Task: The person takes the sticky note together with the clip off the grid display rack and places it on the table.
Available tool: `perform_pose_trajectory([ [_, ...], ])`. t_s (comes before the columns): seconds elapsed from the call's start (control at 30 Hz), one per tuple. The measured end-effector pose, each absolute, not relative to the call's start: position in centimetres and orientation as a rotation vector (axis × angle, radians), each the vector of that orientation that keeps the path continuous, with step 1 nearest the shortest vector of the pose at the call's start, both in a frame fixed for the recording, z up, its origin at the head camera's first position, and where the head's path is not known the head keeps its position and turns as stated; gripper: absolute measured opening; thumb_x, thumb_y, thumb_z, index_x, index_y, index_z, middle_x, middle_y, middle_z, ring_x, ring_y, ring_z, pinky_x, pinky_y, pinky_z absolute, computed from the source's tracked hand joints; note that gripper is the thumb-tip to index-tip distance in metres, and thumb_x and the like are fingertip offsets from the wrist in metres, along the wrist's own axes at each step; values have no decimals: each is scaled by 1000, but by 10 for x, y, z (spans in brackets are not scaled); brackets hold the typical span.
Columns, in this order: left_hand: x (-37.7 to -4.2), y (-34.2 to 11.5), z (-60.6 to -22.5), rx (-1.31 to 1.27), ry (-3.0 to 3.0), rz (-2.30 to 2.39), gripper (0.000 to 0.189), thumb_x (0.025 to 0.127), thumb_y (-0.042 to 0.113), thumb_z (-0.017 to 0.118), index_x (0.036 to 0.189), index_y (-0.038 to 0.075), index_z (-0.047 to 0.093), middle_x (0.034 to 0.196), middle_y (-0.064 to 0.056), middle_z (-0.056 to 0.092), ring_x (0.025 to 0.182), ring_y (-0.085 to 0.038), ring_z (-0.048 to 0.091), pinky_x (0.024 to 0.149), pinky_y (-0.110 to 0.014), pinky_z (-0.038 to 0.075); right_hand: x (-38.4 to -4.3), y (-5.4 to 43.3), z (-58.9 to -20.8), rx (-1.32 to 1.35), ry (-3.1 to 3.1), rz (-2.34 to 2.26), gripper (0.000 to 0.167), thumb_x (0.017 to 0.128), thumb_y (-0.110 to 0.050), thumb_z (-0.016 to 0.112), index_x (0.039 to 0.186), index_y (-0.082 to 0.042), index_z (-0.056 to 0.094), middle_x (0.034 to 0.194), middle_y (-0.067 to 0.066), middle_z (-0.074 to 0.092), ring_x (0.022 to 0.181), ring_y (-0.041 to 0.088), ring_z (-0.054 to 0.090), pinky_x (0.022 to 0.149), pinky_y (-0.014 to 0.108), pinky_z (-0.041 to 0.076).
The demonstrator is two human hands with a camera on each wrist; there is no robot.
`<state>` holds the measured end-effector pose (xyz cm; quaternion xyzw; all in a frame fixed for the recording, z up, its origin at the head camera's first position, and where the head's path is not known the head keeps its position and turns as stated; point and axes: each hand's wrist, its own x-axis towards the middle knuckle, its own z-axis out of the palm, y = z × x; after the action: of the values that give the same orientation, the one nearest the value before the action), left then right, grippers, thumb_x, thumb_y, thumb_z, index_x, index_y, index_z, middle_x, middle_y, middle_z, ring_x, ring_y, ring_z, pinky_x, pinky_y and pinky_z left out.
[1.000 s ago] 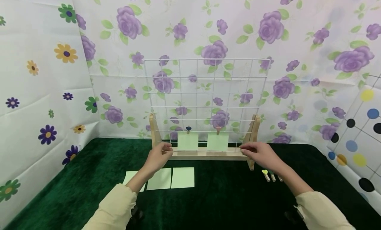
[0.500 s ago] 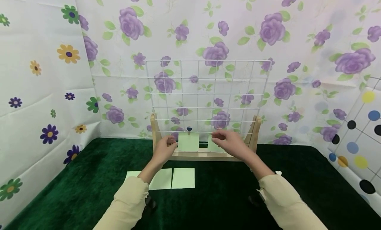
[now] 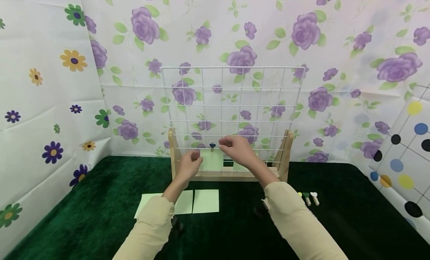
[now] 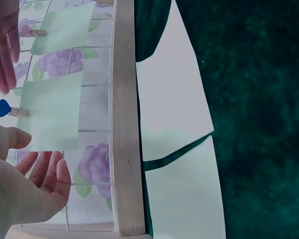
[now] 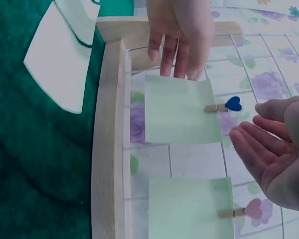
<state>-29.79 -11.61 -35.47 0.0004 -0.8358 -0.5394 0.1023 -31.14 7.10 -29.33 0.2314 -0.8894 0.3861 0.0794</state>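
Observation:
Two pale green paper sheets hang on the white wire grid [image 3: 231, 105], each under a small wooden clip. A blue heart clip [image 5: 232, 104] pins the left sheet [image 5: 179, 109]; a pink heart clip [image 5: 251, 209] pins the right sheet [image 5: 189, 209]. My left hand [image 3: 189, 166] is at the left sheet's outer edge, its fingers loosely bent with nothing between them. Just right of the blue heart clip, my right hand [image 3: 236, 151] hovers with thumb and fingers apart in the right wrist view. It covers the pink clip in the head view.
The grid stands in a wooden base [image 3: 235, 176] on a dark green cloth [image 3: 242, 230]. Loose pale green sheets [image 3: 206, 201] lie in front, partly under my left forearm. Several heart clips [image 3: 314, 198] lie to the right, one partly behind my right sleeve.
My right hand has moved left from the grid's right side, past the right sheet, to the blue heart clip. My left hand has shifted slightly up and right to the left sheet.

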Motion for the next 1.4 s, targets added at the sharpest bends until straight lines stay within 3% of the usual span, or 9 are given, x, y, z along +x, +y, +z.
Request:
perform_pose_trajectory([
  [0.33, -303, -110, -353, 65, -2451, -1621, 35, 97, 14, 55, 128, -2, 54, 124, -19, 56, 115, -32, 52, 94, -45, 45, -316, 54, -291, 668, -2702, 1162, 30, 97, -13, 59, 124, 0, 64, 118, 14, 66, 102, 24, 66, 79, 32, 54],
  [0.53, -303, -108, -353, 71, -2427, -1598, 32, 97, 12, 55, 124, -5, 56, 119, -21, 58, 111, -33, 54, 91, -45, 47, -322, 44, -294, 710, -2719, 1126, 32, 97, -10, 58, 126, 3, 61, 118, 17, 65, 101, 25, 66, 77, 31, 54],
  [0.8, -302, -108, -352, 59, -2396, -1547, 26, 96, 11, 53, 116, -4, 61, 106, -18, 61, 94, -29, 57, 79, -40, 48, -326, 37, -295, 691, -2738, 995, 25, 97, -11, 58, 118, 0, 67, 113, 13, 68, 106, 26, 63, 87, 37, 51],
  [0.97, -303, -111, -354, 46, -2374, -1531, 23, 98, 10, 53, 114, -4, 64, 102, -16, 62, 87, -26, 56, 74, -37, 49, -326, 34, -291, 703, -2745, 964, 22, 96, -11, 60, 113, 0, 69, 107, 12, 70, 101, 24, 65, 83, 35, 52],
  [1.4, -304, -108, -355, 32, -2331, -1553, 21, 96, 11, 58, 109, -4, 65, 101, -16, 64, 87, -27, 59, 73, -36, 50, -333, 35, -300, 661, -2689, 954, 18, 89, -12, 70, 104, -2, 72, 97, 8, 72, 91, 21, 67, 76, 31, 53],
])
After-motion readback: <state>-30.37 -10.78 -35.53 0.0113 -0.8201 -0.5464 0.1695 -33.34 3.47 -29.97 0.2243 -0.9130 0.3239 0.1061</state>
